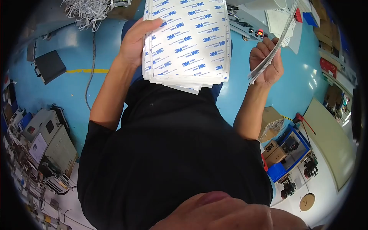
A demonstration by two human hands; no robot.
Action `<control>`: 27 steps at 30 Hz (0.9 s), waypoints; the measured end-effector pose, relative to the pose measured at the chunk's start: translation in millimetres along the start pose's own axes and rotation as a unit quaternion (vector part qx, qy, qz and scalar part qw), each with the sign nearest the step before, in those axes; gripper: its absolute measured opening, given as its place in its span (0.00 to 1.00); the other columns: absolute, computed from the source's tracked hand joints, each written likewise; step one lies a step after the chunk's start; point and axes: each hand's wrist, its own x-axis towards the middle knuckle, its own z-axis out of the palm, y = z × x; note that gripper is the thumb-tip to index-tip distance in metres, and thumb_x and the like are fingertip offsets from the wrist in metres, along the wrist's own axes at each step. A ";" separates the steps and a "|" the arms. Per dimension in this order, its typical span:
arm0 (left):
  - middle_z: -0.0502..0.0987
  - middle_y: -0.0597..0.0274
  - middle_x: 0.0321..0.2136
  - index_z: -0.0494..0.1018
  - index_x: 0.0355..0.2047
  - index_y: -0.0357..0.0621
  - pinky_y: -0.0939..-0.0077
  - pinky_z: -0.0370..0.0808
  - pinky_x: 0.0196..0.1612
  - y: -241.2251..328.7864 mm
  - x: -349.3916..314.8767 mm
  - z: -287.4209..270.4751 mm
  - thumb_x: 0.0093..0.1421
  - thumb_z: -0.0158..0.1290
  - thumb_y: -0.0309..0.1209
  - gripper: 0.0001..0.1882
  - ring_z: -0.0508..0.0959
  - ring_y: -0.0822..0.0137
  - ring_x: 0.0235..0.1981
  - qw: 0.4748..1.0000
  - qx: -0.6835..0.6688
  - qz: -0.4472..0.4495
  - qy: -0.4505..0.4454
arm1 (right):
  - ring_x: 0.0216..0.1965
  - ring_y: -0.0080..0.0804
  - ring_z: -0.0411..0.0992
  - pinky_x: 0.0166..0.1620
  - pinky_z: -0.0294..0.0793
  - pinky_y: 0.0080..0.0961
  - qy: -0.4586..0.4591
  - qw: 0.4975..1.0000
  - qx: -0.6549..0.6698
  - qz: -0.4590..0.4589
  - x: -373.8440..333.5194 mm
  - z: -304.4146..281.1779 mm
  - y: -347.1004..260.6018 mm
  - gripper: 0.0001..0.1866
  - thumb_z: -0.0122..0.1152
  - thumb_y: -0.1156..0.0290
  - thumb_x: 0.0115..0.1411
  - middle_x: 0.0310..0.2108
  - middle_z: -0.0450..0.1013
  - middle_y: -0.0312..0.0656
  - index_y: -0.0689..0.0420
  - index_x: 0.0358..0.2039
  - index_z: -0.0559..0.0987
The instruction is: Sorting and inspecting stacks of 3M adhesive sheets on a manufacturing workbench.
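My left hand (134, 42) grips the left edge of a thick stack of white sheets with blue print (188, 46), thumb on top and the other fingers hidden beneath. The stack is held in front of my body, its lower edges uneven, with some sheets sticking out. Off to the right, my right hand (267, 63) is closed on a thin bundle of sheets (274, 50), seen nearly edge-on and bowed. That bundle is apart from the stack.
Shredded paper strips (90, 13) hang at the upper left. A grey machine with a red-lit switch (260, 32) stands at the upper right beside loose papers (278, 23). A dark box (50, 66) sits on the blue floor (76, 46), with a cable (93, 57) nearby. Cardboard boxes (275, 153) stand lower right.
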 end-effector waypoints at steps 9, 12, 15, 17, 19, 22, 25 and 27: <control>0.75 0.44 0.41 0.62 0.51 0.28 0.76 0.80 0.35 1.8 -3.0 0.1 0.59 0.48 0.33 0.24 0.80 0.63 0.35 1.000 0.012 -0.015 -0.020 | 0.44 0.48 0.72 0.45 0.76 0.44 -0.050 0.995 0.072 0.043 4.4 -13.1 3.4 0.21 0.41 0.70 0.64 0.49 0.66 0.60 0.71 0.53 0.60; 0.74 0.43 0.41 0.61 0.51 0.27 0.76 0.80 0.35 1.6 -1.9 -0.8 0.60 0.46 0.36 0.25 0.80 0.62 0.36 1.000 0.001 -0.021 0.003 | 0.45 0.49 0.72 0.46 0.76 0.44 -0.045 0.996 0.063 0.046 6.4 -11.9 3.8 0.20 0.41 0.71 0.63 0.47 0.68 0.60 0.71 0.52 0.61; 0.74 0.44 0.42 0.62 0.51 0.28 0.76 0.80 0.35 2.9 -1.8 2.8 0.61 0.45 0.36 0.24 0.80 0.62 0.36 1.000 -0.018 -0.017 0.017 | 0.45 0.47 0.72 0.44 0.77 0.42 -0.052 0.996 0.048 0.047 8.3 -8.2 6.7 0.20 0.42 0.71 0.63 0.47 0.68 0.59 0.71 0.52 0.61; 0.74 0.44 0.42 0.62 0.51 0.28 0.76 0.80 0.35 4.3 -1.1 2.4 0.61 0.45 0.36 0.24 0.80 0.62 0.36 1.000 -0.014 -0.014 0.009 | 0.44 0.47 0.73 0.44 0.77 0.41 -0.070 0.995 0.045 0.052 10.1 -7.0 7.0 0.20 0.42 0.70 0.63 0.47 0.68 0.59 0.71 0.52 0.61; 0.74 0.44 0.42 0.62 0.51 0.29 0.76 0.80 0.35 5.2 -1.0 1.8 0.62 0.44 0.37 0.24 0.80 0.62 0.36 1.000 -0.010 -0.010 0.003 | 0.44 0.47 0.73 0.44 0.77 0.41 -0.061 0.996 0.044 0.049 11.5 -5.0 8.0 0.20 0.42 0.70 0.63 0.47 0.68 0.59 0.71 0.52 0.61; 0.74 0.44 0.43 0.62 0.51 0.29 0.76 0.80 0.36 7.2 -1.6 1.0 0.62 0.44 0.37 0.24 0.80 0.63 0.37 1.000 -0.001 -0.003 0.006 | 0.45 0.46 0.73 0.44 0.77 0.40 -0.048 0.997 0.042 0.046 12.5 -3.4 9.1 0.21 0.42 0.70 0.63 0.47 0.68 0.59 0.71 0.52 0.61; 0.74 0.45 0.42 0.63 0.51 0.29 0.75 0.80 0.36 7.2 -1.0 4.2 0.62 0.44 0.37 0.23 0.80 0.63 0.37 1.000 -0.011 -0.004 0.000 | 0.45 0.46 0.72 0.46 0.76 0.41 -0.064 0.995 0.049 0.059 12.0 -4.0 7.3 0.21 0.42 0.70 0.63 0.47 0.68 0.58 0.71 0.52 0.61; 0.75 0.47 0.41 0.63 0.50 0.28 0.75 0.79 0.37 6.7 -0.6 4.5 0.62 0.44 0.38 0.24 0.80 0.64 0.36 1.000 -0.001 -0.003 0.020 | 0.46 0.47 0.72 0.47 0.75 0.42 -0.041 0.997 0.024 0.055 13.1 -5.2 8.9 0.21 0.42 0.71 0.63 0.47 0.68 0.58 0.71 0.53 0.61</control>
